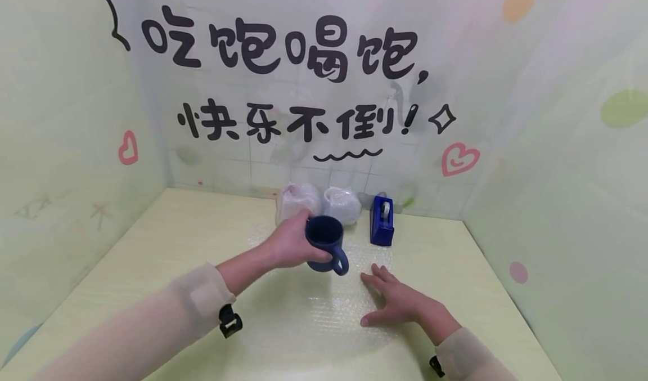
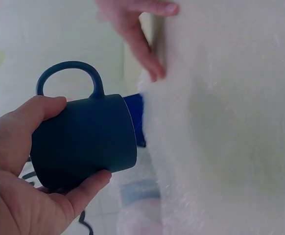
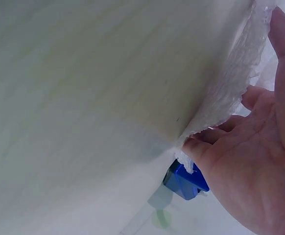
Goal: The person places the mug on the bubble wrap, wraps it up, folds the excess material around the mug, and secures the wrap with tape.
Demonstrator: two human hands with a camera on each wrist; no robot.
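Note:
A dark blue mug (image 1: 325, 232) is held above the table by my left hand (image 1: 291, 241), thumb on the handle side and fingers round the body. The left wrist view shows the mug (image 2: 86, 142) with its handle up in that picture. Beneath it, a sheet of clear bubble wrap (image 1: 331, 313) lies spread on the table. My right hand (image 1: 396, 303) is at the sheet's right side, fingers spread and loosely bent. In the right wrist view its fingers touch the edge of the bubble wrap (image 3: 225, 93).
Two bundles wrapped in bubble wrap, a left one (image 1: 301, 198) and a right one (image 1: 343, 205), stand against the back wall. To their right is a blue tape dispenser (image 1: 381, 226). Printed walls enclose the pale table (image 1: 167, 234) at the back and sides.

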